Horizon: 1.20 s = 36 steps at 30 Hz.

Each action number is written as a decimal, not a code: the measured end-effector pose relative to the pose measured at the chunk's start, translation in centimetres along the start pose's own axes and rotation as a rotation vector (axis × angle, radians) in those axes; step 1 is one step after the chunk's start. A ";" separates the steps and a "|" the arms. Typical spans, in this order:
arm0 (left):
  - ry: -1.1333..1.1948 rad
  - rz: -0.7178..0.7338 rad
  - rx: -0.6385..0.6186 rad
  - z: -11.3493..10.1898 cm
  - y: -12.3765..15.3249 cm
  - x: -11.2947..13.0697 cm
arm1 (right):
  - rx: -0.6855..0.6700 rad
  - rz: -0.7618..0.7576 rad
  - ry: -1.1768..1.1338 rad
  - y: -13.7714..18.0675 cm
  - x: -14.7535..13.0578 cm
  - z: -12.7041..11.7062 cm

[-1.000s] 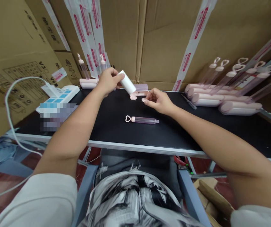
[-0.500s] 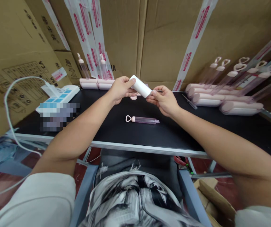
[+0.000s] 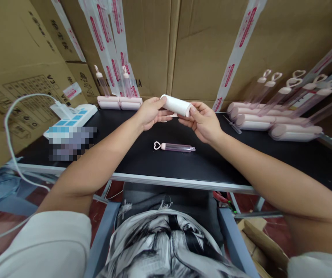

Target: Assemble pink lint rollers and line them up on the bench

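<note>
Above the black tabletop I hold a white lint roll (image 3: 176,105) in the air, its right end a little lower than its left. My left hand (image 3: 152,114) is closed on the left end, thumb on top and fingers stretched below. The right end is in my right hand (image 3: 203,120), with the thumb at a pale pink rim. Below the hands a translucent pink handle (image 3: 177,147) with a heart-shaped loop lies flat, loop to the left. Behind my left fingertips a small pale pink piece (image 3: 169,117) is partly hidden.
Several pink lint rollers (image 3: 295,133) with upright handles stand at the right. Two more rollers (image 3: 109,102) are at the back left. A white power strip (image 3: 89,112) with a cable lies at the left. Cardboard walls (image 3: 197,50) close off the back.
The lint roll has turned from a steep slant to nearly level, its right end rising and moving right. My right hand has shifted slightly with it. The handle lies unmoved.
</note>
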<state>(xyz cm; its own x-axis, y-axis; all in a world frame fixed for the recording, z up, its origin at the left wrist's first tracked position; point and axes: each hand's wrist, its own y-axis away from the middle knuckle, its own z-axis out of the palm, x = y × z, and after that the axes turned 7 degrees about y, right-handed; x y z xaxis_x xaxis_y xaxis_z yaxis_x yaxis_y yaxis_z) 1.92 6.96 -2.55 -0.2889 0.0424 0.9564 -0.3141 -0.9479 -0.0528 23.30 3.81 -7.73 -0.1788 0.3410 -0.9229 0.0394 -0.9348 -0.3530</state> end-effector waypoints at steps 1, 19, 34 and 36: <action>0.001 -0.001 -0.006 0.0 0.1 0.0 | -0.033 0.001 0.002 0.2 -0.2 0.2; -0.275 -0.034 -0.005 0.8 0.9 -0.4 | -0.234 0.097 0.118 1.3 -1.5 0.2; -0.712 0.230 0.114 -1.5 -0.9 -0.8 | -0.147 0.071 0.050 0.9 -2.2 -0.4; -1.022 0.295 0.037 -2.4 -1.3 -1.2 | -0.098 0.049 0.061 0.6 -2.3 -0.8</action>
<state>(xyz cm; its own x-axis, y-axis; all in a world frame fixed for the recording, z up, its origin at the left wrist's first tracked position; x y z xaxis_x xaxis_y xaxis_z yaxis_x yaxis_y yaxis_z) 0.51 8.93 -4.34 0.5530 -0.4594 0.6951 -0.3231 -0.8872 -0.3293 24.47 2.53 -5.98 -0.1140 0.3037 -0.9459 0.1428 -0.9372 -0.3181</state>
